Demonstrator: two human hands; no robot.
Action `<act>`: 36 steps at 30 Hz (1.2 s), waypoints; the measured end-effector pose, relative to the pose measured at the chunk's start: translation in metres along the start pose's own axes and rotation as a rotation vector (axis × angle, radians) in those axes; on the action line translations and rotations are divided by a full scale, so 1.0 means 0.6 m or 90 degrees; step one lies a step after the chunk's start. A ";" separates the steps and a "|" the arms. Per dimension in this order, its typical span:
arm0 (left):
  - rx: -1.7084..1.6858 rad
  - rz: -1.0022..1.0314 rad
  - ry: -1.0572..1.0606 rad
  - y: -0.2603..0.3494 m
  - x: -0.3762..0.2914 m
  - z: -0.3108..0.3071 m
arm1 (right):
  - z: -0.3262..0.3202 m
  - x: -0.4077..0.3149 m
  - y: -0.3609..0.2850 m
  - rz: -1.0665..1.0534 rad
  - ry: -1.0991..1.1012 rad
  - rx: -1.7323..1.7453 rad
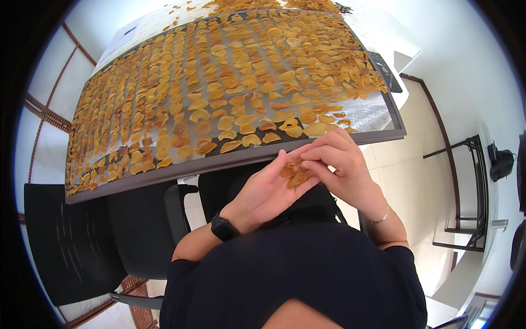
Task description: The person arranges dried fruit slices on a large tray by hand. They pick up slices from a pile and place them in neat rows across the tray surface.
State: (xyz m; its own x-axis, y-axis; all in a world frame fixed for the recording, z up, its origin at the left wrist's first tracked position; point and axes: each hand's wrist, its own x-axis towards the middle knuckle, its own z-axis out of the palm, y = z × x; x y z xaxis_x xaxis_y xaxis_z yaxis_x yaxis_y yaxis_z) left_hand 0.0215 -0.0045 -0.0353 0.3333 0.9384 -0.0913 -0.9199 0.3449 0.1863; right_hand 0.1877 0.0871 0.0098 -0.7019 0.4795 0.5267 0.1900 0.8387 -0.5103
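Note:
My left hand [263,191] is palm up and cupped, holding several dried amber slices [298,179]. Over that palm, my right hand [347,164] has its thumb and fingers pinched together at the slices; its fingertips partly cover them. Both hands are just in front of the near edge of a large dark-framed panel [185,170]. Across the panel, many thin, curled yellow-brown dried slices [218,51] lie in rows. They are packed closely toward the far right and more loosely near my hands. Bare shiny surface shows at the panel's near right corner.
Heaps of loose slices [246,5] lie on the white patterned table [154,20] beyond the panel. A black clip-like object [343,8] is beside them. A dark flat object [385,72] sits right of the panel. Black chairs [139,230] stand at left below the table; a black metal frame [478,193] stands right.

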 end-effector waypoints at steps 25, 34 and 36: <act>-0.026 -0.031 0.076 0.007 -0.012 -0.022 | -0.092 -0.001 0.080 0.111 0.261 -0.089; -0.072 -0.068 0.067 0.004 -0.002 -0.035 | -0.157 -0.011 0.264 0.369 0.276 -0.235; -0.068 -0.065 0.060 0.003 -0.003 -0.035 | -0.154 -0.010 0.271 0.362 0.264 -0.247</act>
State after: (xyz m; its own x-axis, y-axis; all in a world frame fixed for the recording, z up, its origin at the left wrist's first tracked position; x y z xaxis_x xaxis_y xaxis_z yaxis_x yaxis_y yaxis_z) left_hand 0.0150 -0.0062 -0.0552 0.4107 0.8904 -0.1964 -0.9003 0.4301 0.0668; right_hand 0.2862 0.2444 -0.0133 -0.1290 0.8532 0.5054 0.7201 0.4310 -0.5438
